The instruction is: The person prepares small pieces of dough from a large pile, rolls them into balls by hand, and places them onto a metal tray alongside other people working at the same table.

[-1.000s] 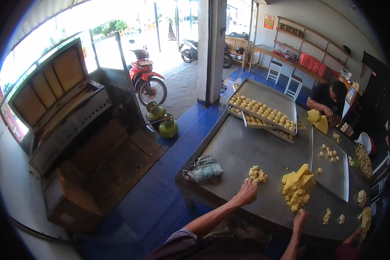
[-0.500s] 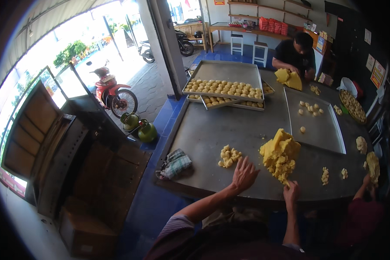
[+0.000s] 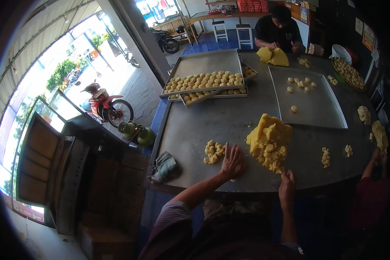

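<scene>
A wide metal table (image 3: 199, 125) is standing before me. The left hand (image 3: 235, 162) is lying palm down, fingers stretched out, just beside small dough pieces (image 3: 211, 153). The right hand (image 3: 287, 181) is touching the lower tip of the yellow dough mound (image 3: 268, 138), which is resting on the table; whether it is pinching, I cannot tell.

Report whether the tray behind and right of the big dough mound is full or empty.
Mostly empty: the tray holds only a small scatter of dough balls, and most of its surface is bare.
</scene>
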The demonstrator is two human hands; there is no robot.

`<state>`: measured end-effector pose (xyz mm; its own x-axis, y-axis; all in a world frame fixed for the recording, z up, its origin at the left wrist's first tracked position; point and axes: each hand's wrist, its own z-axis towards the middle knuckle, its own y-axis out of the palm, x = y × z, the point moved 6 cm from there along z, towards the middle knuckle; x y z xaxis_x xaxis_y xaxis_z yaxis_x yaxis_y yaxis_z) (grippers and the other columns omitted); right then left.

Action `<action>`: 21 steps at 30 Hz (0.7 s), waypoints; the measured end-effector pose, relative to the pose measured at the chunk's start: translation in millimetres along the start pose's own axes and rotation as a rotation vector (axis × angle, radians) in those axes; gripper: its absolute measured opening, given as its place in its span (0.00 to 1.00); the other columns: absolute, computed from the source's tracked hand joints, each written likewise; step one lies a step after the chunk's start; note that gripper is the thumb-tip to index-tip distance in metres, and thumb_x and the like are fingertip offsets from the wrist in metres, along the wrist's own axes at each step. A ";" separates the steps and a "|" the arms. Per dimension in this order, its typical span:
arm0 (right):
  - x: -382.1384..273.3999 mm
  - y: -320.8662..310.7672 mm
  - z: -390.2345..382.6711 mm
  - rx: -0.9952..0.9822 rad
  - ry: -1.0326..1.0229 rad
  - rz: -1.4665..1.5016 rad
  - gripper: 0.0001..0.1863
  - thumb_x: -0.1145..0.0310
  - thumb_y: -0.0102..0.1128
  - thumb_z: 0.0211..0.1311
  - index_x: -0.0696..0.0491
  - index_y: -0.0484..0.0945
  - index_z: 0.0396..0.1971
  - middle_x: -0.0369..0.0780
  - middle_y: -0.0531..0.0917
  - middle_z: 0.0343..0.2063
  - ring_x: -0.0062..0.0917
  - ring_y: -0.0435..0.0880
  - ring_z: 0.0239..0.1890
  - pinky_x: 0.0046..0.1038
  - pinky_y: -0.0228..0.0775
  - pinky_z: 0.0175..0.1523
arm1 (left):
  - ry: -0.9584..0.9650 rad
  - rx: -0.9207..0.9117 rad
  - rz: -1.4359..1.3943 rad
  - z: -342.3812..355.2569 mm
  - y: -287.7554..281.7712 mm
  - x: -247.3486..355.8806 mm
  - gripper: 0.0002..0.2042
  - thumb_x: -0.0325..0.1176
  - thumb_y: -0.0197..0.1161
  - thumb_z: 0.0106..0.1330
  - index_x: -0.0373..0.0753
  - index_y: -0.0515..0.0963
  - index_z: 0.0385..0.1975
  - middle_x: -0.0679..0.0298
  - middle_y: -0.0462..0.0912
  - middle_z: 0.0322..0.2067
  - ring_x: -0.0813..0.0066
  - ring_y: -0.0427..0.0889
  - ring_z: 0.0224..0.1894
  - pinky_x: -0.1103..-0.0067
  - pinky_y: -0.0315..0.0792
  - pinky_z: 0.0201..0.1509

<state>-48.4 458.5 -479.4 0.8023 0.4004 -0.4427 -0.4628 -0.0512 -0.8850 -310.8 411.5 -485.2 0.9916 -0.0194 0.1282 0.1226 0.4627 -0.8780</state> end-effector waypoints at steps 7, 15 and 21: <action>13.7 1.7 18.5 0.158 -0.029 0.129 0.16 0.80 0.58 0.59 0.61 0.79 0.48 0.52 0.80 0.41 0.46 0.78 0.49 0.39 0.71 0.52 | -0.002 -0.039 0.147 -11.2 15.9 17.8 0.17 0.37 0.59 0.57 0.36 0.73 0.43 0.54 0.69 0.49 0.56 0.64 0.59 0.49 0.51 0.65; 24.7 -12.9 27.6 -0.074 -0.007 0.016 0.22 0.81 0.53 0.63 0.65 0.68 0.58 0.59 0.61 0.62 0.50 0.66 0.64 0.40 0.64 0.66 | -0.187 -0.219 0.123 -62.8 -30.6 32.2 0.18 0.36 0.56 0.63 0.36 0.70 0.51 0.52 0.70 0.46 0.57 0.67 0.55 0.56 0.55 0.61; -17.6 -7.7 -16.9 -0.046 -0.065 -0.111 0.26 0.84 0.46 0.63 0.65 0.62 0.63 0.56 0.63 0.63 0.47 0.64 0.66 0.40 0.61 0.68 | -0.627 -0.160 -0.268 -70.3 -34.9 19.1 0.16 0.37 0.57 0.65 0.36 0.70 0.49 0.55 0.75 0.43 0.55 0.71 0.52 0.61 0.60 0.59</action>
<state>-52.5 436.4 -467.3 0.8211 0.4639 -0.3324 -0.3532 -0.0444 -0.9345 -293.2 332.7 -484.5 0.7209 0.4225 0.5494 0.4121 0.3761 -0.8299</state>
